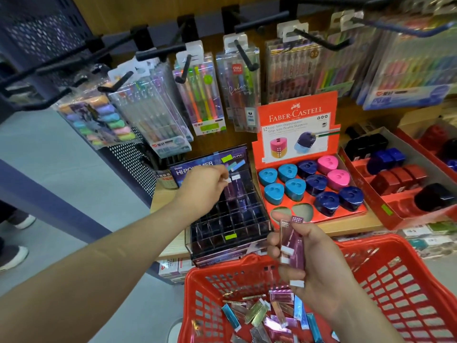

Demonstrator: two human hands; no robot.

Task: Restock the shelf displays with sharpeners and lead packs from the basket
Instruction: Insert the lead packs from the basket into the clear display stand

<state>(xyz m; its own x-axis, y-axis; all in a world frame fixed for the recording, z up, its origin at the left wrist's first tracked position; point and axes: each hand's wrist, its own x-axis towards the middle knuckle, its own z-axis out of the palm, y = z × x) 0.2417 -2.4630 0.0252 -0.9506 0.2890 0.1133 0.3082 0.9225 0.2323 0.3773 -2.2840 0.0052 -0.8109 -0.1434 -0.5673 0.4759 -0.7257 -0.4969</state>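
My left hand (205, 184) reaches over the black gridded lead display (230, 219) and pinches the white cap of a purple lead pack (231, 191) standing in a back slot. My right hand (309, 266) hovers above the red basket (405, 280) and grips a small bunch of purple lead packs (293, 243), upright. Many loose lead packs (267, 315) in purple, blue and silver lie in the basket. To the right, a red Faber-Castell tray (309, 191) holds blue, navy and pink sharpeners, with two empty holes at its front left.
Pen and highlighter packs hang on black hooks (244, 58) above the shelf. A second red box (405, 184) of dark, blue and red sharpeners sits at the right. Someone's shoes (14, 256) stand on the grey floor at the left. The wooden shelf edge (351, 226) runs behind the basket.
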